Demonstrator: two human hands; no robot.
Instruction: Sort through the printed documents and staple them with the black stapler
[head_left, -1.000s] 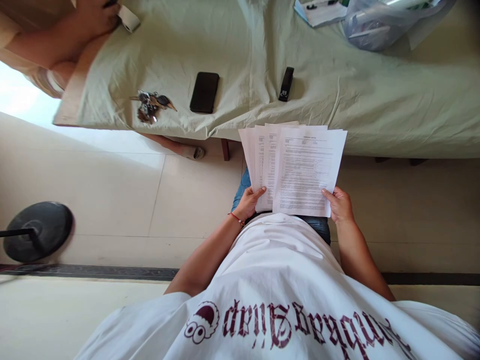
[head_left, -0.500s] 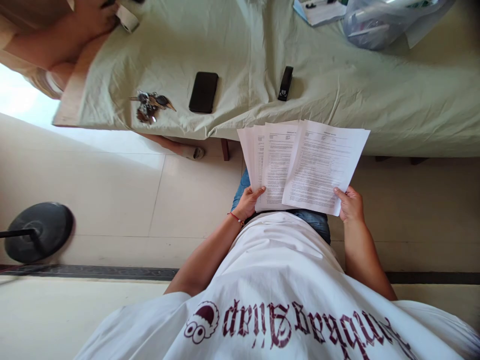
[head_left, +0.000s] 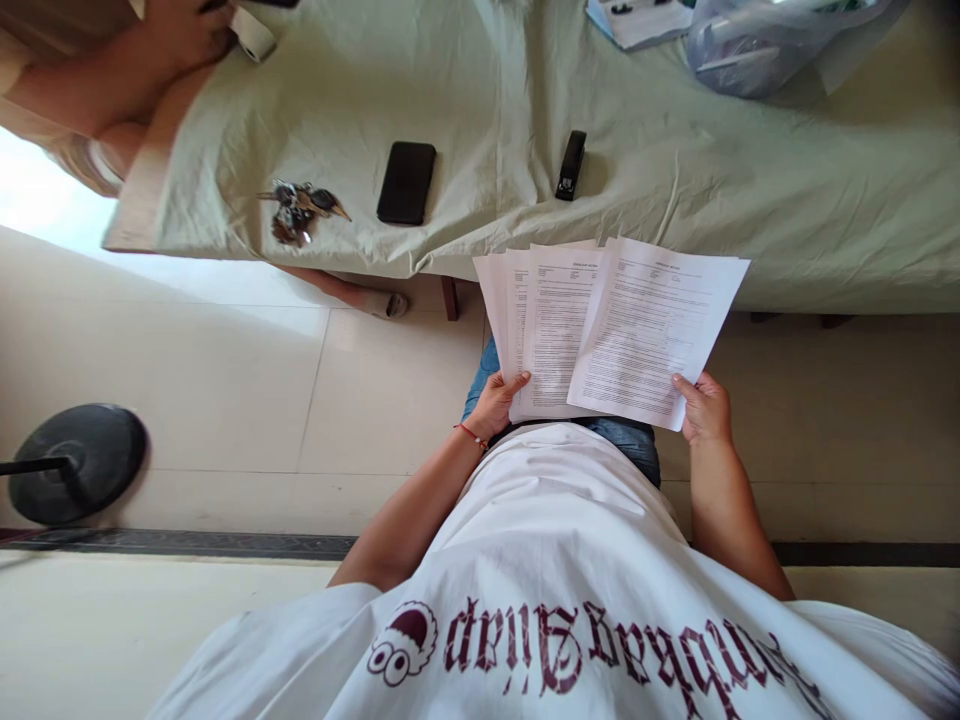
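Observation:
My left hand (head_left: 496, 402) grips the lower left corner of several fanned printed sheets (head_left: 559, 330), its thumb on top. A red bracelet circles that wrist. My right hand (head_left: 703, 408) pinches the lower right corner of another printed sheet (head_left: 652, 335), which overlaps the right side of the fan. Both sets of paper are held above my lap, just in front of the table edge. The fingers beneath the paper are hidden.
A table with a green cloth (head_left: 480, 150) spans the top. On it lie a stapler (head_left: 571, 165), a black phone (head_left: 406, 183), keys (head_left: 302, 212) and a plastic bag (head_left: 750, 50). A person's arm (head_left: 105, 90) rests at upper left. A round black base (head_left: 79, 463) stands on the floor.
My right hand has shifted slightly right with its sheet, which now tilts a little more. My left hand and the fanned sheets have barely moved.

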